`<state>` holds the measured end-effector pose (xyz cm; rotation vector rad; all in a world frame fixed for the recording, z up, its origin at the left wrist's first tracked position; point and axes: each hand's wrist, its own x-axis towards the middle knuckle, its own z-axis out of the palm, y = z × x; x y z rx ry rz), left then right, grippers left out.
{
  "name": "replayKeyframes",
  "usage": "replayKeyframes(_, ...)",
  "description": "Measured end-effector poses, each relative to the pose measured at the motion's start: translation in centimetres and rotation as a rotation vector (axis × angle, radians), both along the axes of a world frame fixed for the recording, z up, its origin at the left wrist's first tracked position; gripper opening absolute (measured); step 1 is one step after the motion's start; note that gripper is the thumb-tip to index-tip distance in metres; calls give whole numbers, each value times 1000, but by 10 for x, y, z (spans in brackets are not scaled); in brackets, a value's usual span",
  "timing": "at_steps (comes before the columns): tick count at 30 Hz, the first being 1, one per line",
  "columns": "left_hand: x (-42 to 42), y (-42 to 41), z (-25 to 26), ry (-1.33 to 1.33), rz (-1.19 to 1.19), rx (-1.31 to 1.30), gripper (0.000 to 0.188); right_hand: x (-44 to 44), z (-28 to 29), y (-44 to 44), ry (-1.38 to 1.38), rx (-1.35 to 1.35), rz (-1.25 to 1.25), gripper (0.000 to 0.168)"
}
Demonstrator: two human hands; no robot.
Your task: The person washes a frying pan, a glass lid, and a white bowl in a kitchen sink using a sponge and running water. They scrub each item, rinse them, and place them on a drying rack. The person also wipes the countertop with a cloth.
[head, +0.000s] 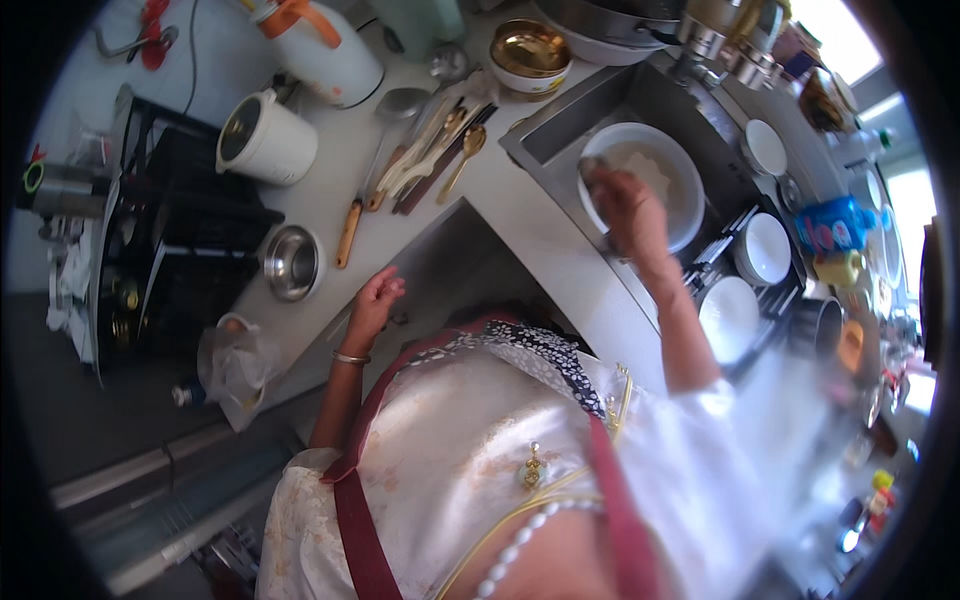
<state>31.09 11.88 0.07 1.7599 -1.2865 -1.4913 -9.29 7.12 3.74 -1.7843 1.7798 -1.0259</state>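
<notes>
My right hand (pixel 630 210), blurred, is over the near rim of a white basin (pixel 694 217) standing in the steel sink (pixel 555 142). A small grey-brown thing (pixel 592 166) shows at its fingertips, too blurred to name; whether the hand grips it is unclear. Cloudy water (pixel 671 161) lies in the basin, with a pale patch in it. My left hand (pixel 379 300), a bracelet on its wrist, hangs by the counter edge with fingers loosely bent and nothing in them. Beside it on the counter is a small steel bowl (pixel 292 262).
Ladles, chopsticks and golden spoons (pixel 465 157) lie on the counter (pixel 510 247). Behind stand a cream lidded pot (pixel 274 142), a white thermos jug (pixel 330 60) and stacked bowls (pixel 532 56). White bowls (pixel 761 247) sit right of the sink. A plastic bag (pixel 236 367) hangs at left.
</notes>
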Motion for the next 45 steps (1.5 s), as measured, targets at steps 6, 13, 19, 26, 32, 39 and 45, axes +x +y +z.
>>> replayKeyframes(6, -25, -52, -14, 68, -275, -114, 38, 29, -31, 77, 592, -3, 54, 46)
replayKeyframes(13, -63, -89, -11, 155, -409, -171, 39, -2, -33, 136, 685, 82, -102, 43)
replayKeyframes(19, -85, -113, -5, 221, -494, -179, 40, -22, -4, 197, 683, -35, -509, 36)
replayKeyframes(26, -134, -136, -16, 225, -695, -263, 36, -10, -39, 238, 740, 2, -518, 40)
replayKeyframes(32, -182, -135, -25, -376, -1210, -891, 55, -8, -49, 231, 727, -37, -632, 37)
replayKeyframes(39, -179, -127, -40, -583, -1347, -876, 68, -14, -48, 245, 777, 77, -605, 41)
replayKeyframes(45, -182, -126, -30, -612, -1405, -798, 70, -39, -32, 299, 863, 193, -821, 39)
